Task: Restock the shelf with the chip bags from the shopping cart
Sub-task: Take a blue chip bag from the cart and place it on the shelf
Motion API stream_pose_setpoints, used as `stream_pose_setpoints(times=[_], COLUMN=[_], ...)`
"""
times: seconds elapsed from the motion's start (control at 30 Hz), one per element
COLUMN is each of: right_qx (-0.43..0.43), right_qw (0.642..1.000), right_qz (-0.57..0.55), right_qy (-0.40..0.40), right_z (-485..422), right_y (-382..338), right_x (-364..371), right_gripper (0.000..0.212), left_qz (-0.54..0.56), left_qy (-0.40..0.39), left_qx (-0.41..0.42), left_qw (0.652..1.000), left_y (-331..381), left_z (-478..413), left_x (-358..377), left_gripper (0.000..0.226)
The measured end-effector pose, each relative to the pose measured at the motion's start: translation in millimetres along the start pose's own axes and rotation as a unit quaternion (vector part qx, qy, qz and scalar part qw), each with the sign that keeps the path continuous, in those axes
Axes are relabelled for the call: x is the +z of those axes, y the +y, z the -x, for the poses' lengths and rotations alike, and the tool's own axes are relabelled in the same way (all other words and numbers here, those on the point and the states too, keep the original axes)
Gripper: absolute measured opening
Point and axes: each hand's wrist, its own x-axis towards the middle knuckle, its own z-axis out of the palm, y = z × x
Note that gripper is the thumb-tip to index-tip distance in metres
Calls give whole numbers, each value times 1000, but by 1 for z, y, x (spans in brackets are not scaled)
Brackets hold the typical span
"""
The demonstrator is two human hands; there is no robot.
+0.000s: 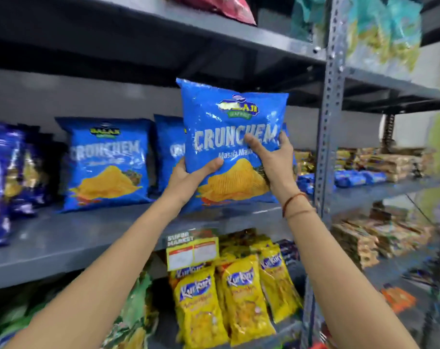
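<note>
Chip bag [232, 144], blue, upright above the grey shelf [88, 235] front edge. Left hand [191, 176] and right hand [271, 157] clasp its lower sides. Matching blue bag [105, 162] stands left of it on the shelf.

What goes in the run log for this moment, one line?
phase: placing | held: blue Crunchem bag | grip: left hand and right hand | target: grey shelf beside standing Crunchem bag

Both forearms are bare, with no sleeves in view. The right wrist wears a thin red thread band [293, 200], wound around in a couple of loops just below the right hand [274, 159]. The left hand [188, 176] and its wrist carry nothing. Fingers [254, 144] are bare, without rings.
</note>
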Motion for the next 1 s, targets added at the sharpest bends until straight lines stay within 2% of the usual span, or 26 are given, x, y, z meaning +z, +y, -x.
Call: stream_pose_setpoints(times=[0.03,0.07,0.17,0.2,0.27,0.33,0.4,0.5,0.6,0.73,0.87,0.93,1.0], right_qx=[3,16,68,78,91,105,120,126,140,125,76,55,51], right_qw=[1000,999,995,994,992,990,988,985,984,985,986,986,984], right_qz=[14,21,37,45,54,54,66,93,98,119,149,150,152], right_qy=[-20,-35,-58,-69,-73,-75,-71,-69,-57,-25,21,45,77], right_z=[-5,-8,-8,-9,-10,-15,-18,-25,-23,-14,15,40,68], right_y=[6,11,25,32,46,56,61,79,81,76,64,56,56], right_x=[10,19,40,45,51,54,56,55,54,42,6,-19,-46], right_gripper=[105,112,97,98,116,118,103,96,83,70,57,45,31], left_qz=[3,4,7,10,9,5,-9,-35,-48,-153,-253,-251,-239], left_qy=[7,15,44,50,53,48,47,45,69,150,231,222,176], left_qx=[-10,-24,-83,-101,-124,-136,-154,-174,-180,-105,86,186,247], left_qw=[1000,1000,996,994,991,990,987,983,980,971,936,923,923], left_y=[-4,-8,-22,-27,-33,-39,-43,-49,-56,-58,-45,-45,-51], left_z=[-5,-9,-20,-23,-30,-37,-43,-46,-48,-43,-7,18,43], left_x=[-8,-15,-33,-36,-40,-42,-45,-45,-45,-40,-17,2,27], left_gripper=[43,52,78,87,103,103,107,113,95,92,66,52,41])
